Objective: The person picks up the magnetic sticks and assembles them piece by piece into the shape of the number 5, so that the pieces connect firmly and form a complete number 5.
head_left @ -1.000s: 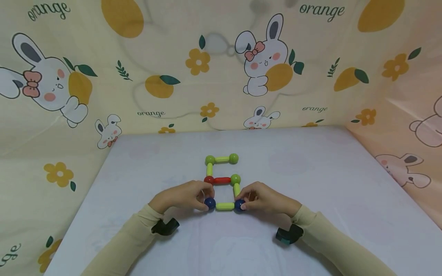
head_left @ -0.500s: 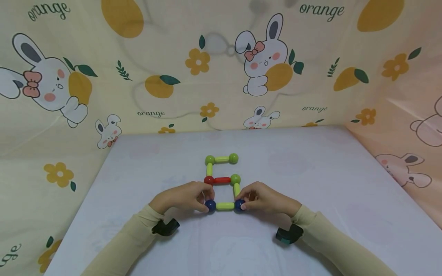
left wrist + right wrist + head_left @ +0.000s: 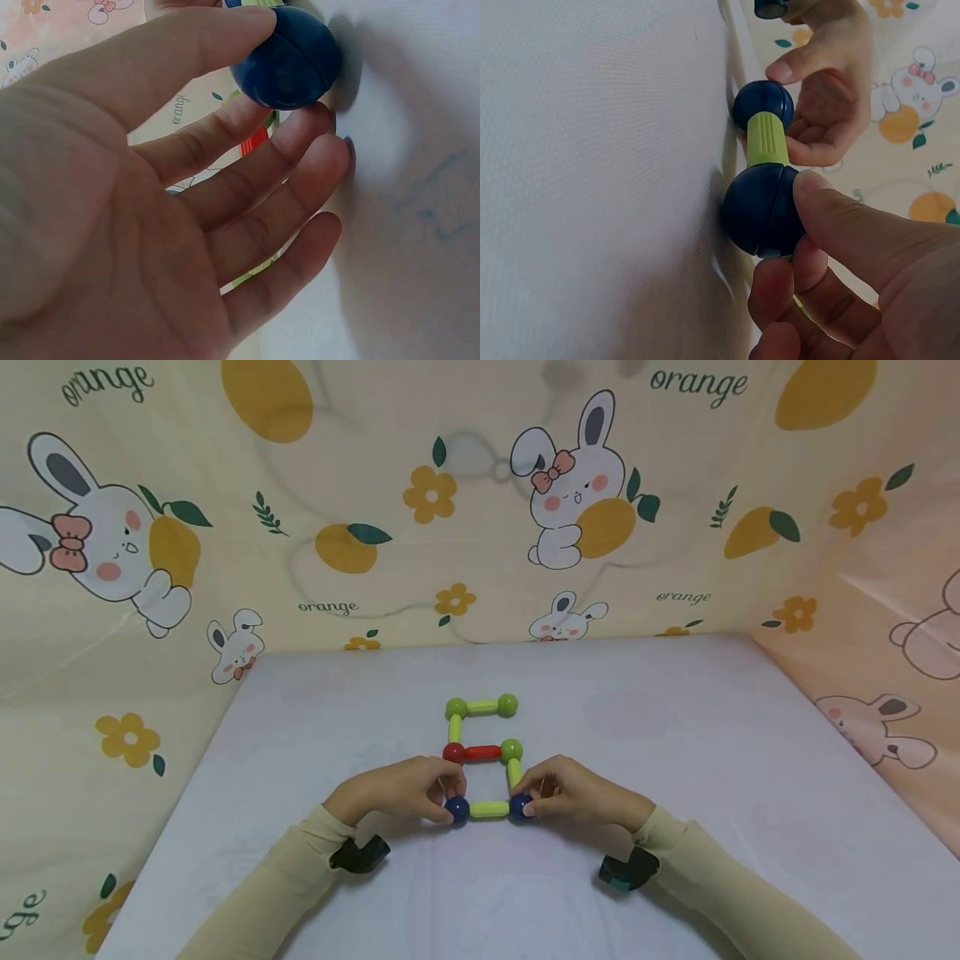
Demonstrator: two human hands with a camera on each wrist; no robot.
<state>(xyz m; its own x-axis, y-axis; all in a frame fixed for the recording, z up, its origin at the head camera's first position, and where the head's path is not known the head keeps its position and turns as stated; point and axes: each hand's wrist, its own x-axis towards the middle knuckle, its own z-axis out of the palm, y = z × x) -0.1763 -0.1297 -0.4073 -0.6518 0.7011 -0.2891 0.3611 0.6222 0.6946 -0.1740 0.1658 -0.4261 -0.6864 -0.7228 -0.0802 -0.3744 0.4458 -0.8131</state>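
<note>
On the white table lies a figure of magnetic balls and rods. My left hand (image 3: pixel 405 787) pinches the near-left blue ball (image 3: pixel 457 810) between thumb and index finger. The near-right blue ball (image 3: pixel 520 807) is pinched by my right hand (image 3: pixel 573 792). A lime rod (image 3: pixel 489 810) joins both blue balls, as the right wrist view shows. Another lime rod (image 3: pixel 514 772) runs from the right blue ball to a green ball (image 3: pixel 512 749). From there a red rod (image 3: pixel 482 752) reaches a red ball (image 3: pixel 453 751). My left fingers hide the space between the red ball and left blue ball.
Beyond the red ball, a lime rod (image 3: pixel 455 728) leads to a green ball (image 3: pixel 456 707). An upper lime rod (image 3: pixel 482 706) ends at another green ball (image 3: pixel 507 704). A curtain (image 3: pixel 480 527) printed with rabbits and oranges stands behind the table (image 3: pixel 675 718).
The left blue ball has shifted slightly toward the person, coming level with the near lime rod. Both hands have stayed almost still, with their grips kept.
</note>
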